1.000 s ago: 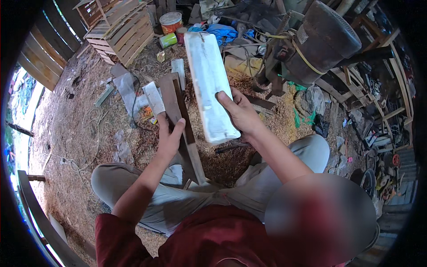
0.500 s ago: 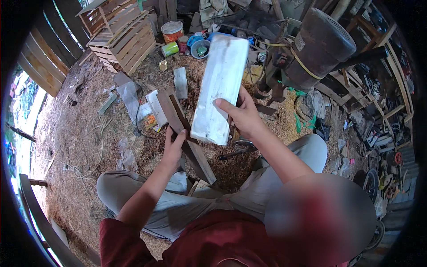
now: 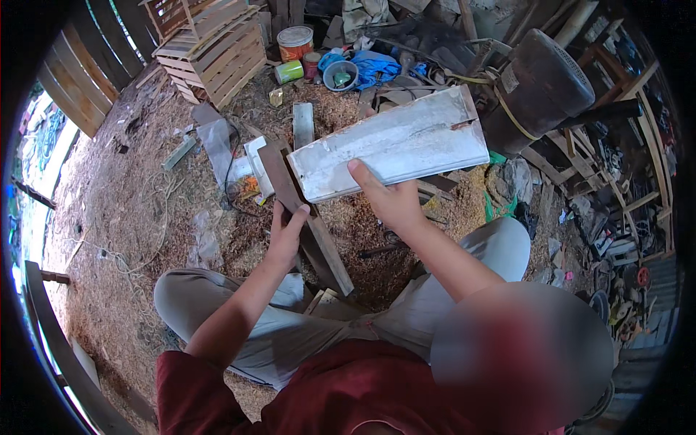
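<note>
As the whitewashed board (image 3: 395, 145) swings from upright to crosswise, the person is turning it over for inspection.
At frame centre, the right hand (image 3: 391, 203) is gripping its lower edge; the left hand (image 3: 284, 235) is clasping the dark plank (image 3: 304, 217).

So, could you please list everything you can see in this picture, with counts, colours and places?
Whitish weathered board: one, held up at centre.
Dark brown wooden plank: one, slanting from the ground at centre.
Slatted pale wooden crates: two at least, top left.
Orange and white tin: one, top centre.
Green can: one, lying beside the tin.
Blue cloth: one, top centre.
Dark round drum: one, top right.
Sawdust-strewn ground: brown, left.
Grey trousers: one pair, bottom centre.
Left hand: on the plank.
Right hand: gripping the board's lower edge.
</note>
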Available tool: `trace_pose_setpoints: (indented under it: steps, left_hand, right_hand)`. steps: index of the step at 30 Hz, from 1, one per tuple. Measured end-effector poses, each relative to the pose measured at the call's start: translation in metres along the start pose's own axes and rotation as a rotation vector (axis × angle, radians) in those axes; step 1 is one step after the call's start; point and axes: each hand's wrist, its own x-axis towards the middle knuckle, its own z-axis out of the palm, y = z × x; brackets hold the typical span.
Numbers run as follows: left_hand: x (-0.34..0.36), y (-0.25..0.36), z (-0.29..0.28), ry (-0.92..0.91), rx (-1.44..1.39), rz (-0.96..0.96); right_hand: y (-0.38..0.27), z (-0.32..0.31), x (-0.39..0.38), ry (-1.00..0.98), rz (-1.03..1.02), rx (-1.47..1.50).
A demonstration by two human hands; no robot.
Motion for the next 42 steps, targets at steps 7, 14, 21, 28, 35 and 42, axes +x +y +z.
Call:
trace_pose_setpoints:
  steps: [7, 14, 21, 28, 35, 42]
  left_hand:
    - [-0.002, -0.009, -0.009, -0.017, 0.042, 0.058]
    - [-0.001, -0.012, -0.012, -0.074, 0.134, 0.11]
    - [-0.004, -0.016, -0.013, -0.084, 0.144, 0.17]
    - [0.007, -0.048, -0.032, -0.106, 0.147, 0.21]
    - [0.013, -0.052, -0.038, -0.133, 0.117, 0.065]
    - [0.035, -0.045, -0.041, -0.084, 0.281, 0.202]
  right_hand:
    - [0.01, 0.006, 0.002, -0.01, 0.063, 0.033]
    - [0.017, 0.018, -0.007, 0.01, -0.04, -0.05]
    - [0.014, 0.021, -0.007, -0.012, -0.063, -0.025]
    - [0.031, 0.027, -0.012, 0.016, -0.33, -0.395]
    - [0.034, 0.028, -0.014, -0.059, -0.285, -0.426]
    - [0.051, 0.038, -0.003, -0.016, -0.311, -0.412]
